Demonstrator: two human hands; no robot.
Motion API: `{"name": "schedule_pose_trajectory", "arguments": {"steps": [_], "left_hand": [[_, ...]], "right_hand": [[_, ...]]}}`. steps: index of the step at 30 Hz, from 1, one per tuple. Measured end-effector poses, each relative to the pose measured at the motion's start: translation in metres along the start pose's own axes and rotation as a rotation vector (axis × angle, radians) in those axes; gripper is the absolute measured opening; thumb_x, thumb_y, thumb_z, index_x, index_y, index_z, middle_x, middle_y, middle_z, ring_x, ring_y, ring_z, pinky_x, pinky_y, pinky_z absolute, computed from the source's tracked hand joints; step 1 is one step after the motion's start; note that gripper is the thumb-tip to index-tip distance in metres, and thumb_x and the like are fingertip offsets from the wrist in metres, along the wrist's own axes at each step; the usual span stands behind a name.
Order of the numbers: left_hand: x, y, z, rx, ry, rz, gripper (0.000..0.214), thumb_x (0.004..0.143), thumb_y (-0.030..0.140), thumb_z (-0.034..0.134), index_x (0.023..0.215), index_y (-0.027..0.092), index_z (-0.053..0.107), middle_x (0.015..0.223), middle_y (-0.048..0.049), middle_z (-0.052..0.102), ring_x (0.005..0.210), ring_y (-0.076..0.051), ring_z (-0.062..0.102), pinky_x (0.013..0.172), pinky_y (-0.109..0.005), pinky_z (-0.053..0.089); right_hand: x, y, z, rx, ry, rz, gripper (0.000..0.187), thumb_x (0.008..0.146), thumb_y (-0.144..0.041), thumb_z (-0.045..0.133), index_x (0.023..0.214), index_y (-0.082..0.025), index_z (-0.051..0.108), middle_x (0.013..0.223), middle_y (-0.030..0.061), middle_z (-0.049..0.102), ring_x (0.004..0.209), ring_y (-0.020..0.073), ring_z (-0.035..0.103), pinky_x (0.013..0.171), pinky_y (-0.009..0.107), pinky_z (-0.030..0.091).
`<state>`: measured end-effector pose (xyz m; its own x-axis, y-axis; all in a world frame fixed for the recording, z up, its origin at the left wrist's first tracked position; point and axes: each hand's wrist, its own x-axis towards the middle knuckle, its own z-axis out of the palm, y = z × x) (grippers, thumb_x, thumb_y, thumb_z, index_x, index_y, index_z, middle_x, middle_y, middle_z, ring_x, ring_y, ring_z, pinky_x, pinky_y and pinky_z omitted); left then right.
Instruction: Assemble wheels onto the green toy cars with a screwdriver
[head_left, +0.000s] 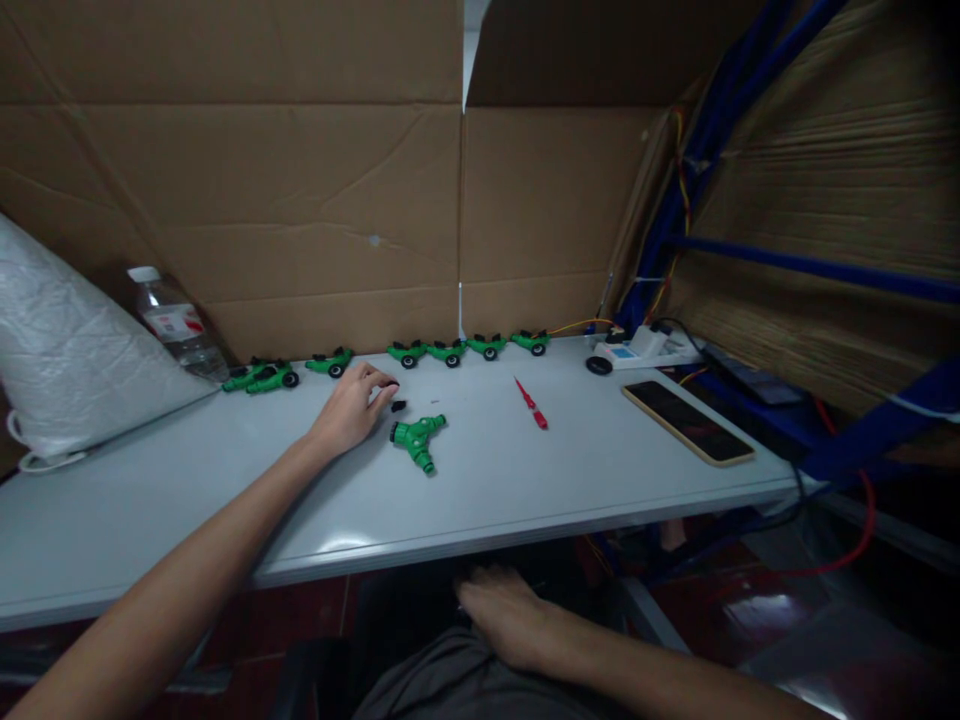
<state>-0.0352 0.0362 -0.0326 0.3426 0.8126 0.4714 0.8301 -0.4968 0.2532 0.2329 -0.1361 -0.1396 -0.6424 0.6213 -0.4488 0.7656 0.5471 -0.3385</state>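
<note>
My left hand [352,410] rests over the white table with thumb and fingers pinched on a small black piece [391,384]. Just under the fingertips, another small black piece [398,406] lies on the table. Close by on the right is a green Y-shaped hose connector [417,440] with a black collar, lying flat and apart from the hand. A red screwdriver [531,405] lies further right. Below the table edge, my right hand [499,608] is down at my lap; its fingers are dim and partly hidden, so what they do is unclear.
Several similar green connectors [448,354] with black parts line the table's back edge by a cardboard wall [337,200]. A white bag [67,370] and water bottle [176,325] stand left. On the right are a phone [686,422], a power strip [652,348] and a blue frame [817,268].
</note>
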Motion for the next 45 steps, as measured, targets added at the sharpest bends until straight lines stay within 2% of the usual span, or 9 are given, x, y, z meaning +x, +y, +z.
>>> {"name": "schedule_pose_trajectory", "arguments": {"steps": [8,12,15,18,22,26,31,36,45], "left_hand": [[-0.001,0.002,-0.003,0.026,0.023,-0.012,0.036,0.106,0.044,0.049,0.112,0.019,0.074,0.111,-0.0108,0.064,0.100,-0.027,0.059,0.096,-0.043,0.048],[-0.002,0.005,-0.004,0.001,0.033,-0.003,0.034,0.105,0.043,0.050,0.112,0.020,0.074,0.112,-0.0103,0.064,0.102,-0.026,0.059,0.098,-0.042,0.048],[-0.002,0.005,-0.004,-0.010,0.034,0.002,0.033,0.105,0.043,0.050,0.112,0.020,0.074,0.112,-0.0104,0.064,0.103,-0.026,0.059,0.098,-0.042,0.048],[-0.002,0.002,-0.002,-0.023,0.030,0.001,0.032,0.105,0.042,0.052,0.114,0.020,0.074,0.113,-0.0104,0.064,0.103,-0.026,0.061,0.098,-0.042,0.049],[-0.003,-0.003,0.001,-0.023,-0.013,-0.015,0.032,0.104,0.039,0.054,0.120,0.020,0.074,0.113,-0.0104,0.066,0.098,-0.025,0.063,0.096,-0.040,0.050],[-0.004,-0.006,0.002,-0.007,-0.053,-0.044,0.030,0.103,0.039,0.057,0.120,0.020,0.073,0.111,-0.0093,0.068,0.090,-0.023,0.065,0.091,-0.038,0.051],[-0.006,-0.011,-0.002,0.012,-0.059,-0.099,0.023,0.098,0.038,0.063,0.114,0.022,0.068,0.106,-0.0063,0.071,0.085,-0.022,0.065,0.083,-0.035,0.049],[-0.007,-0.017,-0.005,0.094,-0.065,-0.131,0.019,0.098,0.039,0.063,0.106,0.023,0.067,0.102,-0.0058,0.072,0.086,-0.024,0.066,0.077,-0.034,0.046],[-0.014,-0.021,-0.002,0.061,-0.105,-0.190,0.020,0.095,0.041,0.067,0.099,0.022,0.070,0.095,-0.0072,0.069,0.081,-0.024,0.064,0.071,-0.033,0.043]], "right_hand": [[0.005,0.006,0.008,0.076,0.102,0.021,0.048,0.089,-0.006,0.055,0.136,-0.009,0.064,0.134,0.0227,0.068,0.124,0.0366,0.067,0.103,0.044,0.053],[-0.002,0.000,0.013,0.014,0.089,0.034,0.060,0.080,-0.001,0.058,0.138,-0.011,0.062,0.131,0.0227,0.069,0.113,0.0383,0.071,0.093,0.046,0.057],[-0.021,-0.010,0.010,-0.068,0.175,-0.064,0.062,0.074,-0.005,0.066,0.135,-0.013,0.063,0.131,0.0250,0.068,0.096,0.0375,0.075,0.076,0.043,0.058],[-0.053,-0.017,-0.019,-0.070,0.260,-0.187,0.035,0.082,-0.009,0.063,0.116,-0.019,0.068,0.115,0.0176,0.073,0.065,0.0251,0.069,0.055,0.033,0.046],[-0.082,-0.007,-0.098,0.042,0.475,-0.274,0.021,0.092,-0.009,0.056,0.106,-0.024,0.061,0.108,0.0074,0.071,0.070,0.0175,0.064,0.060,0.029,0.039],[-0.041,0.026,-0.178,-0.079,0.688,-0.171,0.010,0.099,-0.011,0.053,0.101,-0.018,0.059,0.109,0.0097,0.069,0.089,0.0196,0.062,0.074,0.029,0.038],[0.056,0.062,-0.228,-0.198,0.538,-0.139,0.010,0.098,-0.016,0.059,0.102,-0.017,0.068,0.101,0.0099,0.074,0.093,0.0214,0.063,0.074,0.028,0.035],[0.096,0.072,-0.230,-0.223,0.519,-0.049,0.016,0.095,-0.015,0.059,0.106,-0.017,0.072,0.105,0.0123,0.075,0.096,0.0239,0.065,0.071,0.029,0.033],[0.094,0.084,-0.221,-0.035,0.687,-0.202,0.016,0.097,-0.017,0.064,0.112,-0.015,0.069,0.104,0.0126,0.073,0.096,0.0231,0.064,0.079,0.030,0.039]]}}
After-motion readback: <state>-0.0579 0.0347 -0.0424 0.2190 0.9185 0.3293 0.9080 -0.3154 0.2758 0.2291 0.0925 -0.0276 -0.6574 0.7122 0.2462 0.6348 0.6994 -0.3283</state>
